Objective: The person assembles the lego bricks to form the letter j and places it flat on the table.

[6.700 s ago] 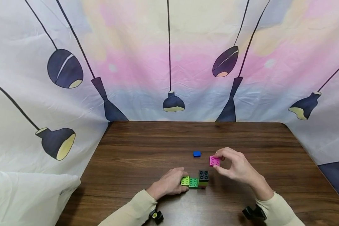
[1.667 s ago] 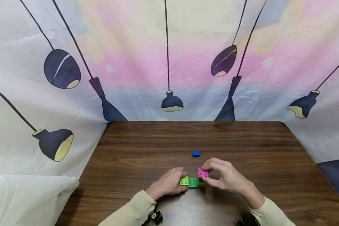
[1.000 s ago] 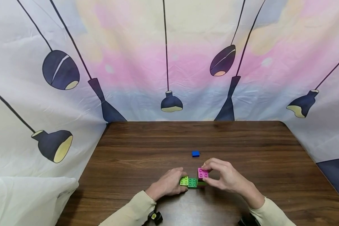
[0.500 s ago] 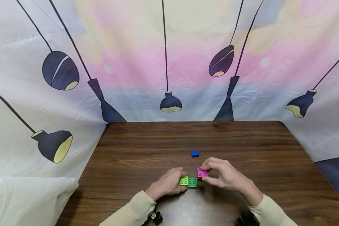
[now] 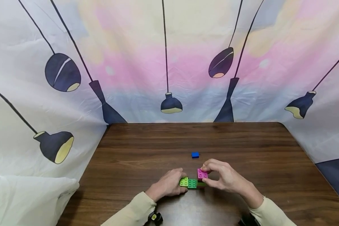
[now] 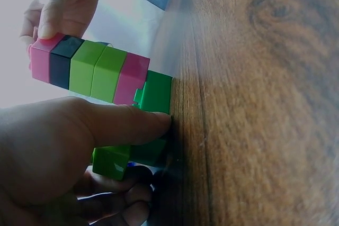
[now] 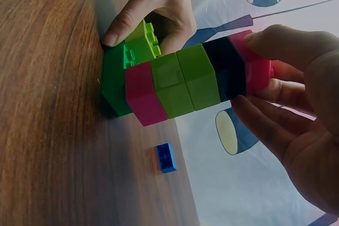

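A dark green base brick lies on the table, a lime brick on its left end. At its right end rises a tower: a lower pink brick, two lime bricks, a black brick and, topmost, another pink brick. My right hand pinches that top pink brick between thumb and fingers, against the black one. With thumb and fingers on opposite sides, my left hand grips the base and its lime brick at the left end. Part of the base is hidden behind the left thumb.
A small blue brick lies on the wooden table behind the build. Beyond the table's far edge hangs a cloth backdrop printed with lamps; white cloth drapes at the left.
The right hand has brought the pink brick leftward from beside the tower onto the black brick, and since then has hardly moved. The left hand keeps its grip on the base.
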